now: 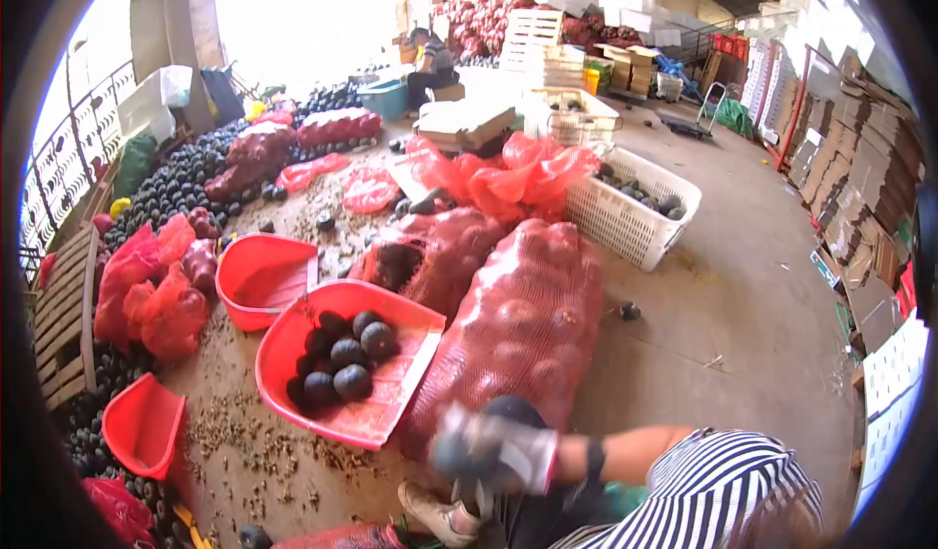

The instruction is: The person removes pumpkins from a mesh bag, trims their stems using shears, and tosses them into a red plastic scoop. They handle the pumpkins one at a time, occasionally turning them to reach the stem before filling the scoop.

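My right hand, in a grey and white glove with a dark band at the wrist, is smeared by motion at the bottom centre. Its fingers, and anything they may hold, cannot be made out. It is over my dark-trousered leg, near the lower end of a large red mesh sack full of round produce. Left of the sack lies a red scoop-shaped tub with several dark green round squashes in it. A shoe shows below the hand. My left hand does not show.
More red scoops and a heap of dark squashes lie left. A white crate holds squashes behind the sack. One squash is on the floor. A person sits far back by a blue tub. Stacked cardboard lines the right.
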`<state>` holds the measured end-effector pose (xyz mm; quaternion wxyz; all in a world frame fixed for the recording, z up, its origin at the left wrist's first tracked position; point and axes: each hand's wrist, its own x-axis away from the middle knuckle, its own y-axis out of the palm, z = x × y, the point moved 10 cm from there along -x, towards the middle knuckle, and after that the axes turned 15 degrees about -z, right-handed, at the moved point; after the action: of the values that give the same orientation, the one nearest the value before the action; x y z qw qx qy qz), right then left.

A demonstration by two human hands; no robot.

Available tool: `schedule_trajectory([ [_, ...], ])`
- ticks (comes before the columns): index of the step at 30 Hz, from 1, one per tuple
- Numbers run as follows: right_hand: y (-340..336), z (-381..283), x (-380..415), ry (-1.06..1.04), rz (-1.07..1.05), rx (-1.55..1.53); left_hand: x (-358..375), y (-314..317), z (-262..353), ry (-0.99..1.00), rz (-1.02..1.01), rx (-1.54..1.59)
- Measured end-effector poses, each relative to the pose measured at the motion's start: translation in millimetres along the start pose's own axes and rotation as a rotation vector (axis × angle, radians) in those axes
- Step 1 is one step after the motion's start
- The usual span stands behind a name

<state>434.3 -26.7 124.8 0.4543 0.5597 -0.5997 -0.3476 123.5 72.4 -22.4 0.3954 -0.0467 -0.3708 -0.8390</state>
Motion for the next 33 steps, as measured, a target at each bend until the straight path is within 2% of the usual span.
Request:
schedule_trajectory([
  [3,42,-234,31,-0.535,-0.048,0.292,-32,32,16,-0.019,-0.002,-0.103],
  [5,61,-393,53,-0.944,-0.045,0.357,-48,49,22,-0.027,-0.009,-0.159],
  [6,70,-448,58,-1.085,-0.03,0.359,-55,55,24,-0.028,-0.01,-0.182],
  [8,102,-480,46,-1.192,-0.028,0.396,-63,62,28,-0.033,-0.005,-0.216],
  [9,113,-469,30,-1.155,-0.053,0.486,-66,65,29,-0.034,0.002,-0.232],
  [11,136,-397,-15,-0.986,-0.15,0.757,-72,61,29,-0.037,0.028,-0.261],
  [15,101,-166,-115,-0.393,-0.445,1.145,-65,30,25,-0.051,0.153,-0.308],
  [17,59,-54,-143,-0.138,-0.465,1.232,-54,1,20,-0.054,0.25,-0.321],
  [19,11,29,-147,0.008,-0.223,1.194,-37,-44,9,-0.04,0.371,-0.299],
  [21,-25,93,-154,-0.046,-0.25,1.006,-5,-106,-14,-0.032,0.524,-0.262],
  [23,-37,131,-131,0.165,-0.109,0.66,53,-184,-55,-0.048,0.699,-0.246],
  [24,-27,131,-113,0.136,0.083,0.504,90,-219,-78,-0.069,0.784,-0.262],
  [25,-33,150,-119,0.273,-0.098,0.509,128,-247,-101,-0.115,0.862,-0.297],
  [26,-52,160,-115,0.406,-0.028,0.481,161,-268,-122,-0.191,0.915,-0.373],
  [27,-53,155,-124,0.283,-0.057,0.546,185,-285,-142,-0.298,0.95,-0.491],
  [28,-79,156,-126,0.228,0.035,0.495,203,-295,-152,-0.435,0.972,-0.638],
  [29,-57,155,-124,0.333,0.009,0.447,213,-304,-158,-0.624,0.968,-0.827],
  [30,-52,145,-127,0.263,-0.012,0.453,217,-310,-165,-0.871,0.92,-1.065],
  [31,-87,140,-126,0.21,0.148,0.429,212,-317,-174,-1.153,0.799,-1.336],
  [32,-89,140,-127,0.244,0.149,0.434,203,-320,-181,-1.372,0.677,-1.546],
  [33,-98,138,-129,0.248,0.182,0.454,195,-321,-185,-1.462,0.655,-1.604],
])
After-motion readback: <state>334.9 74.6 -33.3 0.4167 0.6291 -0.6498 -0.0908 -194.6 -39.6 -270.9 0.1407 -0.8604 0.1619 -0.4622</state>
